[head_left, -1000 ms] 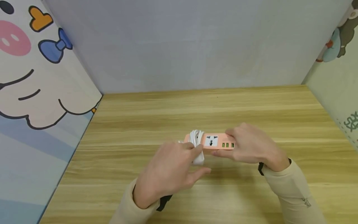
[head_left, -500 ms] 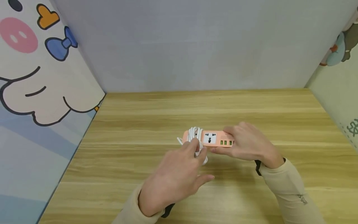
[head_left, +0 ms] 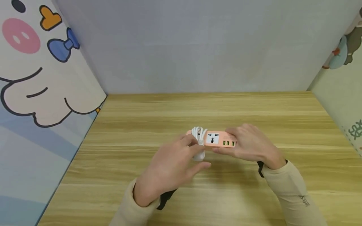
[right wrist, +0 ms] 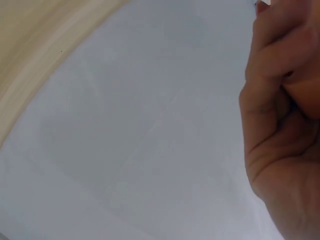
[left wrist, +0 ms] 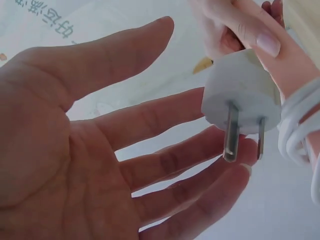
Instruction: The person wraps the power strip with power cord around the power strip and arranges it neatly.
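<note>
A pink power strip (head_left: 222,135), with a white socket and a row of green USB ports, is held over the table. My right hand (head_left: 253,146) grips its right end, thumb at the near side and fingers at the far side. White cord (head_left: 199,132) is bundled around the strip's left part. From that bundle hangs a white plug (left wrist: 242,92), its metal prongs pointing down in the left wrist view. My left hand (head_left: 169,166) is at the plug and cord; its loosely extended fingers (left wrist: 165,122) reach behind the plug, and its thumb stands apart.
A wood-grain table (head_left: 127,125) lies beneath both hands. Behind it rises a plain grey wall (head_left: 198,47). Panels with cartoon prints (head_left: 59,47) flank the table on the left and right.
The left hand's fingers have shifted over the cord and plug, slightly left and up in the last half second. The plug has swung a little. My right hand keeps its grip.
</note>
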`<action>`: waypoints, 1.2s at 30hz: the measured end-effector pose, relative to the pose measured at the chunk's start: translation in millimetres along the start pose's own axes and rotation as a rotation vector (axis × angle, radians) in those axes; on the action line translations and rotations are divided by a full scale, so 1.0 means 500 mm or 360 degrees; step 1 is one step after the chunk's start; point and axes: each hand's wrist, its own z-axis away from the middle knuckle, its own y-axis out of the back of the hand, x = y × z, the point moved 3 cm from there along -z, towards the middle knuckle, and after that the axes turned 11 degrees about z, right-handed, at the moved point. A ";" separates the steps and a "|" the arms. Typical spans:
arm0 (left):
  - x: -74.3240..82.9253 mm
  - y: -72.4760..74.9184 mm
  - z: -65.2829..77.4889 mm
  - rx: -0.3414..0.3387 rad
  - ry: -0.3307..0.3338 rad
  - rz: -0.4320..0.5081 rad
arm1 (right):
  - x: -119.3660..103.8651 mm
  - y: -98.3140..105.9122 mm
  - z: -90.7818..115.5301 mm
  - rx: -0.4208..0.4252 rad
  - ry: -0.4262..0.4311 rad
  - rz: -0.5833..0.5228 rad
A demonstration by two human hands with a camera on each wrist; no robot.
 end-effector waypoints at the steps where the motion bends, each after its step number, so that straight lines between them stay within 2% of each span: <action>1: -0.004 0.002 -0.002 0.0003 0.0019 0.0012 | 0.002 -0.003 -0.002 0.0001 0.0006 -0.0013; 6: -0.042 0.005 -0.020 -0.0003 0.0161 0.0063 | 0.026 -0.055 -0.012 0.0019 0.0016 -0.0057; 11: -0.086 -0.008 -0.040 -0.0146 0.0385 0.0105 | 0.044 -0.138 -0.014 -0.0058 0.0016 -0.0118; 15: -0.104 -0.018 -0.042 -0.0217 0.0435 0.0149 | 0.050 -0.169 -0.008 -0.0092 0.0023 -0.0231; 18: -0.111 -0.016 -0.040 -0.0194 0.0426 0.0178 | 0.056 -0.172 -0.006 -0.0110 0.0034 -0.0249; 26: -0.124 0.005 -0.042 -0.0148 0.0406 0.0154 | 0.064 -0.167 -0.017 -0.0210 0.0102 -0.0087; 30: -0.139 0.008 -0.042 -0.0164 0.0467 0.0170 | 0.059 -0.171 -0.022 -0.0270 0.0111 -0.0097; 33: -0.157 0.007 -0.046 -0.0125 0.0543 0.0153 | 0.059 -0.161 -0.021 -0.0320 0.0017 -0.0118; 36: -0.180 0.004 -0.054 -0.0060 0.0593 0.0033 | 0.069 -0.131 -0.016 -0.0214 -0.0191 -0.0082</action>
